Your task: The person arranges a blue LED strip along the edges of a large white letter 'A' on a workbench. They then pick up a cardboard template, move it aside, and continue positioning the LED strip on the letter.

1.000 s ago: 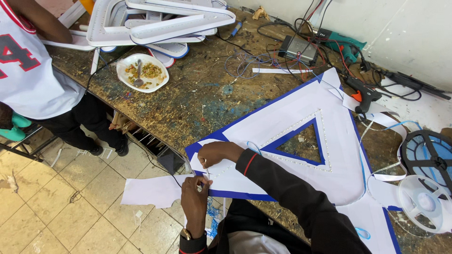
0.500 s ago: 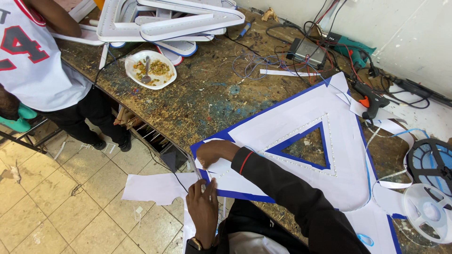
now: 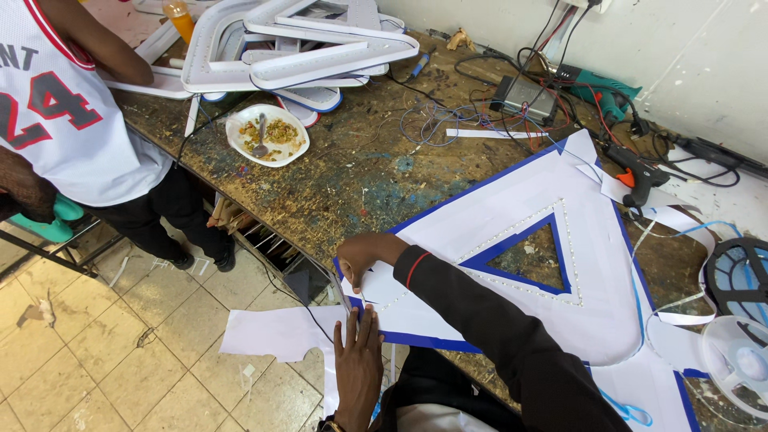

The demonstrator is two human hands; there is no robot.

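Right hand [image 3: 364,258] on white triangular sign panel [image 3: 512,232], left hand [image 3: 358,364] flat at its edge

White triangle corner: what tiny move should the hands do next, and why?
Probably slide the left hand along the blue edge, pressing it down: the right hand rests on the white triangle at its corner, and the left lies flat right beside it.

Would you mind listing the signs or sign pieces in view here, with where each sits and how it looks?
Triangular sign panel: on the workbench under both hands, white face, blue edges, triangular cut-out.
Stacked sign letters: far end of the bench, white channel shapes.
Left hand: flat on the panel's near corner.
Right hand: pressing the same corner.
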